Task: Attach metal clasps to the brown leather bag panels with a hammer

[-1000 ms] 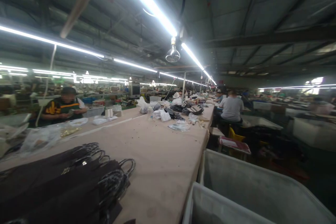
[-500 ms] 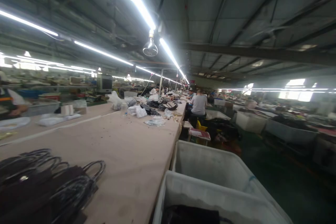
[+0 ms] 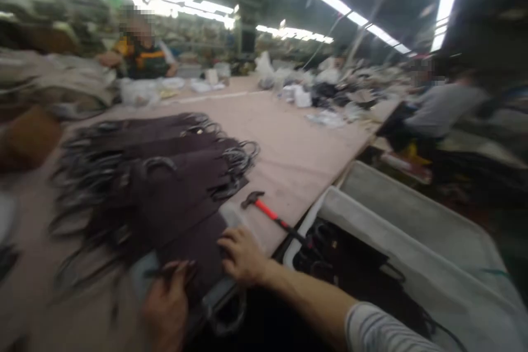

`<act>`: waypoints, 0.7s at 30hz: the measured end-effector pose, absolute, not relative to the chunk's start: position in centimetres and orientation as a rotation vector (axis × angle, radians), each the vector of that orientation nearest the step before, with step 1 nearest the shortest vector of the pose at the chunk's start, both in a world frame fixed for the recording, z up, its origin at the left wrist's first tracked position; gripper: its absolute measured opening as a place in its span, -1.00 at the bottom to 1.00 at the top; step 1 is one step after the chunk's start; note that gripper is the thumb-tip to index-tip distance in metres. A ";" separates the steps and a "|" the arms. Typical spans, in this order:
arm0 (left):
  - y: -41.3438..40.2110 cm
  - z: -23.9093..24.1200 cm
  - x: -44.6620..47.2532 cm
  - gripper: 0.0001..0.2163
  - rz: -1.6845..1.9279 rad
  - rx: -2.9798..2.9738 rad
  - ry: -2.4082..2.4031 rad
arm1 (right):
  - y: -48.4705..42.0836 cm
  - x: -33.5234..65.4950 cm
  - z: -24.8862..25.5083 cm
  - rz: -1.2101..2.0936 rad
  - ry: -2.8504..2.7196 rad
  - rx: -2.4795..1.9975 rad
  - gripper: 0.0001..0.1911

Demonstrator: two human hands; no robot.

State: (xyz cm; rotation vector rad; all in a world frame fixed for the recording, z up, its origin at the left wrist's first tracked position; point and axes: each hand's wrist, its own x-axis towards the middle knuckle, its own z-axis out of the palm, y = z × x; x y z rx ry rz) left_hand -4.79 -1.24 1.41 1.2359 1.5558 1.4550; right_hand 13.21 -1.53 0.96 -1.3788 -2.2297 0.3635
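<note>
A dark brown bag panel [image 3: 193, 247] lies at the table's near edge, in front of a spread pile of similar dark bags with loop handles [image 3: 177, 176]. My right hand [image 3: 243, 256] rests on the panel's right side, fingers bent and apart. At its left side my left hand [image 3: 167, 302] is closed, pinching a thin dark piece too blurred to name. A looped handle [image 3: 226, 313] hangs below the panel. Just beyond my right hand lies a claw hammer [image 3: 268, 210] with a red and black handle, on the table beside a pale strip.
Large white bins [image 3: 371, 225] stand against the table's right edge, the nearer holding dark bags. Plastic bags and dark items [image 3: 322, 88] are heaped farther along the table [image 3: 284, 137]. One person [image 3: 144, 58] is across the table; another [image 3: 445, 104] sits at the right.
My view has swung left and down from the hall to the near table. Both my hands, the hammer and the whole bag pile now show.
</note>
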 end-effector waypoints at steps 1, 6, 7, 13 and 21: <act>-2.1 0.5 -6.2 -0.79 1.388 1.246 1.633 | -1.3 13.1 0.5 0.388 -2.220 -1.364 -0.49; -3.1 -1.2 -7.2 -0.81 1.378 1.276 1.607 | 0.4 14.8 0.1 0.545 -2.165 -1.202 -0.53; -2.9 -1.1 -6.8 -0.81 1.398 1.281 1.611 | 0.5 15.3 0.1 0.585 -2.140 -1.145 -0.56; -2.6 -0.2 -5.2 -0.87 1.372 1.417 1.641 | 0.6 16.8 -0.1 0.676 -2.110 -0.992 -0.80; -3.1 -0.8 -5.7 -0.82 1.427 1.266 1.659 | 0.8 16.7 -0.1 0.684 -2.306 -0.968 -0.76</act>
